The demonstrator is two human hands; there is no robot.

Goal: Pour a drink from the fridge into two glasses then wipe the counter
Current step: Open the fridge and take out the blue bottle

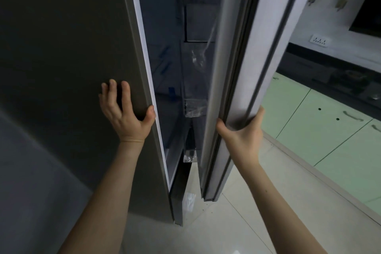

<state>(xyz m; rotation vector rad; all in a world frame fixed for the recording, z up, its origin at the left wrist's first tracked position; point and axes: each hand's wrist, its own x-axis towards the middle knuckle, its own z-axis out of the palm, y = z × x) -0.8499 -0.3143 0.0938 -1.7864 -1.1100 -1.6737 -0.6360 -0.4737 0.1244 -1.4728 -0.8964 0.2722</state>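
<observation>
A tall grey fridge (68, 47) stands in front of me with its door (233, 68) ajar, leaving a narrow gap. The inside (185, 57) is dark; I make out shelves and clear plastic wrapping but no drink. My left hand (125, 111) lies flat on the fridge's side panel, thumb hooked over the front edge. My right hand (242, 128) grips the inner edge of the door from below, fingers behind it. No glasses or cloth are in view.
A dark counter (329, 72) runs along the right wall above pale green cabinet doors (321, 130). A wall socket (319, 40) sits above it. The floor (226, 222) is light tile, with a scrap of white plastic (189, 200) under the fridge door.
</observation>
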